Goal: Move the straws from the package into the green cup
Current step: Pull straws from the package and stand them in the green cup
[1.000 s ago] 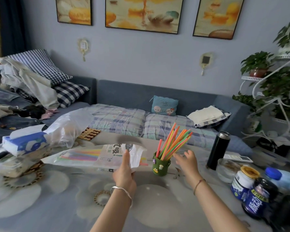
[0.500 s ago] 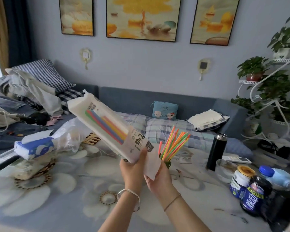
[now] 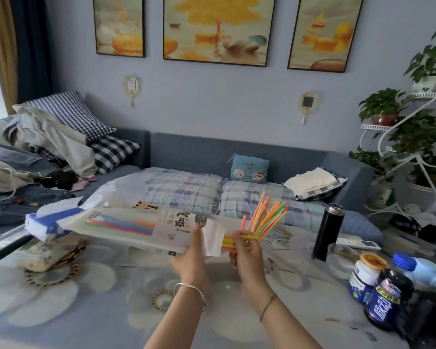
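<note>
My left hand [image 3: 190,255] grips the open end of the white plastic straw package [image 3: 126,226], which lies nearly level above the table and points left. Coloured straws show through its clear window. My right hand [image 3: 247,250] pinches the ends of a few yellow and orange straws [image 3: 230,240] that stick out of the package mouth. Behind my right hand a fan of neon straws [image 3: 267,215] stands up at a slant; the green cup that holds them is hidden by my hands.
A black thermos [image 3: 328,231], a glass bowl [image 3: 342,258], jars and a blue-capped bottle [image 3: 417,269] crowd the table's right side. A tissue pack [image 3: 48,222] and a plastic bag [image 3: 116,191] lie at the left. A sofa runs behind the table [image 3: 86,311].
The package has swung down from a steep tilt to nearly level. My right hand has taken hold of straw ends at its mouth and drawn them partly out.
</note>
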The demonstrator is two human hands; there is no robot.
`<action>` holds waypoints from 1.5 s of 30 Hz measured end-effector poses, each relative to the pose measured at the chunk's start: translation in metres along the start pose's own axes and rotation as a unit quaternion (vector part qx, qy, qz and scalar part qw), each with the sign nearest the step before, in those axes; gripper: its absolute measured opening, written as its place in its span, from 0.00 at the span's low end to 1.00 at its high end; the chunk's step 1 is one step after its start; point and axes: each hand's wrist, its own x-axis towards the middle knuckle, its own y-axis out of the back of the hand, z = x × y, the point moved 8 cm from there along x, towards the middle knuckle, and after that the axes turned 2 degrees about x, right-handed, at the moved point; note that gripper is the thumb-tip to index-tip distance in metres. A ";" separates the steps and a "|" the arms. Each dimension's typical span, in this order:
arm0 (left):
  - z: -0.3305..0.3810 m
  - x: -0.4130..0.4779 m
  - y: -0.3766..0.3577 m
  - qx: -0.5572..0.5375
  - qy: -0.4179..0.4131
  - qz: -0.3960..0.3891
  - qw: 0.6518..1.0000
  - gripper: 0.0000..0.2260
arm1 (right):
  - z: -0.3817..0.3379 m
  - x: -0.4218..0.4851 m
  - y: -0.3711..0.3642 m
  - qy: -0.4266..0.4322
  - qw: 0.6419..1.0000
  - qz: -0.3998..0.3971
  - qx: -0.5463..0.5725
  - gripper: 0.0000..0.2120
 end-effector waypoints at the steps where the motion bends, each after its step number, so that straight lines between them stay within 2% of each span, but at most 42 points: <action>1: -0.001 0.003 0.002 -0.010 0.012 0.005 1.000 0.29 | -0.006 0.002 0.003 0.016 1.000 0.006 0.000 0.03; 3: -0.004 0.009 0.005 -0.028 0.051 0.011 0.998 0.28 | -0.021 0.004 0.013 0.056 0.998 0.034 0.012 0.05; 7: -0.012 0.015 0.008 -0.044 0.129 0.004 0.991 0.14 | -0.044 0.006 0.030 0.097 0.989 0.092 0.063 0.09; 9: -0.017 0.013 0.006 -0.050 0.143 0.002 0.988 0.15 | -0.039 0.009 0.021 0.072 0.994 0.069 0.041 0.10; 12: -0.024 0.013 0.002 -0.075 0.141 -0.002 0.987 0.22 | -0.023 0.008 -0.002 0.024 0.999 -0.016 -0.039 0.11; 14: -0.027 0.014 0.002 -0.084 0.141 0.006 0.986 0.23 | -0.020 0.008 -0.008 0.025 0.996 -0.038 -0.071 0.15; 18: -0.024 0.020 0.007 -0.099 0.147 0.015 0.984 0.19 | -0.041 0.014 0.006 0.074 0.997 0.013 -0.025 0.20; 22: -0.022 0.028 0.014 -0.109 0.152 0.019 0.982 0.15 | -0.063 0.014 0.031 0.110 0.986 0.108 0.056 0.19; 24: -0.023 0.032 0.015 -0.111 0.155 0.016 0.981 0.13 | -0.063 0.017 0.036 0.111 0.983 0.126 0.073 0.17; 26: -0.027 0.034 0.013 -0.109 0.155 0.017 0.982 0.12 | -0.055 0.022 0.031 0.078 0.989 0.108 0.066 0.14; 29: -0.031 0.032 0.008 -0.107 0.153 0.016 0.982 0.17 | -0.032 0.029 0.009 0.012 1.000 0.014 0.014 0.12; 32: -0.033 0.029 0.004 -0.105 0.149 0.008 0.983 0.18 | -0.018 0.029 -0.006 -0.017 0.998 -0.055 -0.039 0.17; 34: -0.033 0.031 0.006 -0.101 0.147 0.009 0.984 0.17 | -0.023 0.029 -0.003 -0.003 0.999 -0.041 -0.027 0.20; 36: -0.032 0.036 0.010 -0.106 0.147 0.019 0.983 0.19 | -0.035 0.030 0.009 0.015 1.000 0.009 0.016 0.22; 40: -0.031 0.045 0.017 -0.120 0.147 0.029 0.981 0.18 | -0.052 0.035 0.032 0.044 0.995 0.080 0.038 0.19; 42: -0.032 0.043 0.016 -0.109 0.153 0.029 0.982 0.15 | -0.050 0.037 0.033 0.041 0.995 0.077 0.042 0.17; 45: -0.038 0.038 0.009 -0.076 0.169 0.017 0.983 0.16 | -0.041 0.038 0.022 0.014 0.997 0.030 0.072 0.15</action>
